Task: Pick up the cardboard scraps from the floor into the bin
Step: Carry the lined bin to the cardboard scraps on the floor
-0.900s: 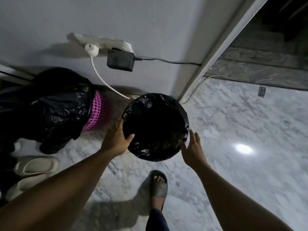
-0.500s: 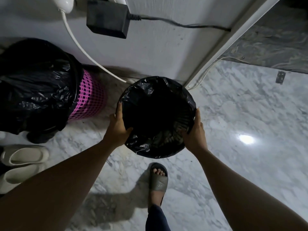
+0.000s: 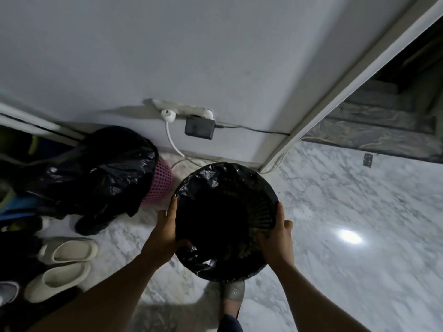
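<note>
Left hand point(image 3: 165, 233), right hand point(image 3: 278, 243): fingers point(image 3: 173, 207) clamped round bin point(image 3: 225, 178); one pink basket point(image 3: 160, 185), two slippers point(image 3: 69, 250)

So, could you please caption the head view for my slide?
Left hand and right hand grip the black-lined bin by its rim beside a pink basket.

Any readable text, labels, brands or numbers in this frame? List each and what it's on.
No text here can be read.
sandal strap: a pale mark, too blurred to read.
black power adapter: no legible label.
black-lined bin: no print visible.
</note>
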A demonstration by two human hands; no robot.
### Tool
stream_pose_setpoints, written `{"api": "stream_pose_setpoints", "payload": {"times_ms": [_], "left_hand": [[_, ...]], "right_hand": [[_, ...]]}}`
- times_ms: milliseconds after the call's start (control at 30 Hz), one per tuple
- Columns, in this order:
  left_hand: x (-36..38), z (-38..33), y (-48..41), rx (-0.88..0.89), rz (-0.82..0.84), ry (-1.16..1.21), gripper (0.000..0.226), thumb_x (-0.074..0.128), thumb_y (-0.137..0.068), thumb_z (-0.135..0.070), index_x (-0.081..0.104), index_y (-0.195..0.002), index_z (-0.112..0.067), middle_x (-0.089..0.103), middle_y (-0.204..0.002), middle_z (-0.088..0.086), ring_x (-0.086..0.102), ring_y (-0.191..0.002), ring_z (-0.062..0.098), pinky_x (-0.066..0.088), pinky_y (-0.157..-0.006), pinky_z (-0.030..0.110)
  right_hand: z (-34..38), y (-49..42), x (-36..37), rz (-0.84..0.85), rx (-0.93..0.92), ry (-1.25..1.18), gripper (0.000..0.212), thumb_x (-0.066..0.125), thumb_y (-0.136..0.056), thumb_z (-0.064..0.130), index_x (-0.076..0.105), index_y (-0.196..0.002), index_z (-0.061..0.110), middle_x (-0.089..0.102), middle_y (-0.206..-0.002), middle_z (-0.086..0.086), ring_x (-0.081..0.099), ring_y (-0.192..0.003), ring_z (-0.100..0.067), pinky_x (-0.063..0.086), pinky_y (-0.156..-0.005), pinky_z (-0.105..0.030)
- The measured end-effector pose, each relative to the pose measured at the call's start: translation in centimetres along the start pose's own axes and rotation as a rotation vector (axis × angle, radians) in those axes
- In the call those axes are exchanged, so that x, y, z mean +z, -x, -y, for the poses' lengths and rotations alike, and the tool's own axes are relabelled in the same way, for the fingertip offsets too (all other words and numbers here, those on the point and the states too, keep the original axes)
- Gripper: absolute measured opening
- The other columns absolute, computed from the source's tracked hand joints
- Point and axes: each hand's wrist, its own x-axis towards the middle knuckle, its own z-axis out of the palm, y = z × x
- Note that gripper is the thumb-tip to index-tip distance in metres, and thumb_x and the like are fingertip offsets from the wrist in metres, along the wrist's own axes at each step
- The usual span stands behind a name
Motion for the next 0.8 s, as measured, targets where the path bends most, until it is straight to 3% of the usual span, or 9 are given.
{"api": "stream_pose_setpoints", "payload": {"times_ms": [67, 133, 233, 333, 433, 533, 700, 800], "left_hand": [[-1.5, -1.3, 1.4, 0.038, 0.021, 0.007, 0.136, 0.041, -0.046, -0.099, -0.013, -0.155, -0.038, -0.007, -0.156, -0.018, 0.002, -0.145, -0.003, 0.032, -0.105, 0.024], [-5.0, -5.1, 5.3, 0.077, 0.011, -0.027, 0.133, 0.045, -0.049, -0.094, -0.012, -0.155, -0.037, -0.014, -0.162, -0.008, -0.001, -0.149, 0.008, 0.031, -0.106, 0.025], [-8.1, -8.7, 9.6, -0.009, -0.034, -0.129, 0.133, 0.078, -0.059, -0.061, -0.01, -0.156, -0.033, 0.007, -0.16, 0.017, 0.03, -0.142, 0.023, 0.038, -0.106, 0.032], [-10.6, -11.0, 13.0, -0.061, -0.07, -0.201, 0.135, 0.09, -0.066, -0.027, -0.01, -0.155, -0.034, 0.027, -0.144, 0.014, 0.051, -0.125, 0.03, 0.045, -0.101, 0.037], [-13.3, -12.7, 18.0, -0.015, -0.1, -0.245, 0.132, 0.089, -0.069, -0.024, -0.011, -0.156, -0.032, 0.031, -0.137, 0.012, 0.053, -0.116, 0.028, 0.046, -0.093, 0.034], [-15.1, -13.2, 23.0, 0.046, -0.122, -0.274, 0.131, 0.088, -0.07, -0.024, -0.011, -0.156, -0.031, 0.03, -0.141, 0.012, 0.052, -0.117, 0.029, 0.044, -0.09, 0.034], [-16.5, -12.4, 30.0, 0.189, -0.099, -0.268, 0.13, 0.089, -0.07, -0.014, -0.007, -0.157, -0.028, 0.021, -0.152, 0.016, 0.039, -0.134, 0.032, 0.036, -0.104, 0.038], [-16.5, -12.0, 33.1, 0.288, -0.061, -0.269, 0.136, 0.093, -0.064, -0.023, -0.005, -0.158, -0.024, 0.025, -0.149, 0.018, 0.038, -0.135, 0.034, 0.034, -0.109, 0.039]], "right_hand": [[1.1, 1.8, -1.1, -0.011, 0.014, 0.011, 0.085, 0.063, -0.088, 0.031, 0.004, -0.147, 0.051, 0.035, -0.105, 0.0, 0.057, -0.06, -0.023, 0.055, -0.054, -0.04], [4.4, 6.2, -3.8, -0.045, 0.009, 0.0, 0.085, 0.061, -0.088, 0.029, 0.004, -0.147, 0.05, 0.034, -0.106, 0.0, 0.057, -0.059, -0.025, 0.056, -0.054, -0.043], [7.4, 11.6, -6.3, -0.1, -0.004, 0.026, 0.084, 0.061, -0.087, 0.031, 0.006, -0.148, 0.048, 0.034, -0.108, -0.002, 0.057, -0.06, -0.029, 0.056, -0.057, -0.045], [9.9, 16.9, -8.3, -0.153, -0.043, 0.034, 0.085, 0.064, -0.087, 0.032, 0.009, -0.151, 0.042, 0.035, -0.12, -0.008, 0.06, -0.073, -0.037, 0.057, -0.064, -0.047], [11.9, 23.3, -9.8, -0.225, -0.039, -0.003, 0.087, 0.066, -0.089, 0.026, 0.01, -0.154, 0.037, 0.035, -0.13, -0.012, 0.062, -0.089, -0.039, 0.056, -0.074, -0.046], [12.4, 29.8, -10.3, -0.309, -0.087, -0.057, 0.085, 0.066, -0.088, 0.025, 0.014, -0.153, 0.039, 0.038, -0.122, -0.01, 0.06, -0.088, -0.036, 0.055, -0.079, -0.047], [11.2, 39.6, -9.7, -0.439, -0.074, -0.074, 0.084, 0.067, -0.086, 0.027, 0.016, -0.152, 0.043, 0.039, -0.118, -0.007, 0.049, -0.076, -0.024, 0.052, -0.071, -0.041], [9.6, 44.9, -9.2, -0.503, -0.035, -0.083, 0.084, 0.067, -0.087, 0.03, 0.016, -0.153, 0.042, 0.037, -0.117, -0.006, 0.048, -0.076, -0.024, 0.052, -0.071, -0.039]]}}
